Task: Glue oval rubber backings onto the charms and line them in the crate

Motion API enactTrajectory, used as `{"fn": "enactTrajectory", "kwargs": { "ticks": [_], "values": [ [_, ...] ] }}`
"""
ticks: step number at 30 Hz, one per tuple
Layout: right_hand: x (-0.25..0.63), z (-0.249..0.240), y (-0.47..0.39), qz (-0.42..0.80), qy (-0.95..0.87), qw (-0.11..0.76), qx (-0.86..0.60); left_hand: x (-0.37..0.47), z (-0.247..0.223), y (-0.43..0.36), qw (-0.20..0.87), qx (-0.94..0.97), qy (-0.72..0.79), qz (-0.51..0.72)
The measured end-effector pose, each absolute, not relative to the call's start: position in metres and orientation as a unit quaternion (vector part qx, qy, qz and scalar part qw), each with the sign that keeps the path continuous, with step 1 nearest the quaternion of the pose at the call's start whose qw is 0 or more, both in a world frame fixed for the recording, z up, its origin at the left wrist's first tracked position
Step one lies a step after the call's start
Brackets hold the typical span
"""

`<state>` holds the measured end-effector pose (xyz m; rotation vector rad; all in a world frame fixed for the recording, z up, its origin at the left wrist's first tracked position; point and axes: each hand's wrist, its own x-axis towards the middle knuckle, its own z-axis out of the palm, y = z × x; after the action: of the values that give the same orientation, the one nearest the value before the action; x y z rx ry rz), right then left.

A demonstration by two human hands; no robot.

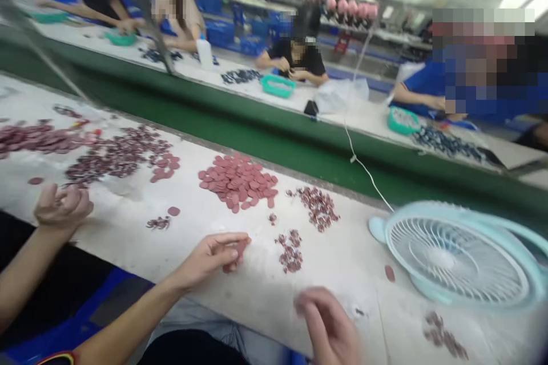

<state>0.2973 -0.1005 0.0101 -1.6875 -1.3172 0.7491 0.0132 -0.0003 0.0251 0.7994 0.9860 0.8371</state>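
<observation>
My left hand (214, 256) is closed around a flat dark-red oval piece (240, 247), pinched between thumb and fingers above the white table. My right hand (329, 325) is near the table's front edge, smeared by motion, its fingers curled; whether it holds anything cannot be made out. To its upper left lies a small cluster of brown-red shiny parts (291, 254), with a larger heap of similar parts (319, 208) behind. A big pile of flat red oval pieces (240, 179) sits beyond my left hand.
A light-blue fan (458, 256) lies face up at the right, its white cord (368, 171) running back. A co-worker's closed hand (64, 205) is at the left, near more heaps of parts (120, 154). Across a green divider (257, 140), people work beside green baskets (278, 86).
</observation>
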Motion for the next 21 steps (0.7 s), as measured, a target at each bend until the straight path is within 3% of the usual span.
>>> {"fn": "enactTrajectory", "kwargs": {
  "ticks": [1,5,14,21],
  "values": [
    [0.289,0.012,-0.063,0.244,-0.578,0.379,-0.680,0.013,0.022,-0.002,0.728,0.356,0.443,0.382],
    [0.267,-0.002,0.041,0.168,-0.663,0.338,-0.646,0.007,0.008,-0.007,0.739,0.324,0.420,0.416],
    [0.242,-0.059,0.034,0.073,-0.760,0.174,-0.622,-0.004,-0.020,-0.003,0.719,0.284,0.444,0.454],
    [0.236,-0.079,0.042,0.074,-0.787,0.226,-0.569,-0.016,-0.017,0.011,0.647,0.427,0.453,0.441]
  ]
}}
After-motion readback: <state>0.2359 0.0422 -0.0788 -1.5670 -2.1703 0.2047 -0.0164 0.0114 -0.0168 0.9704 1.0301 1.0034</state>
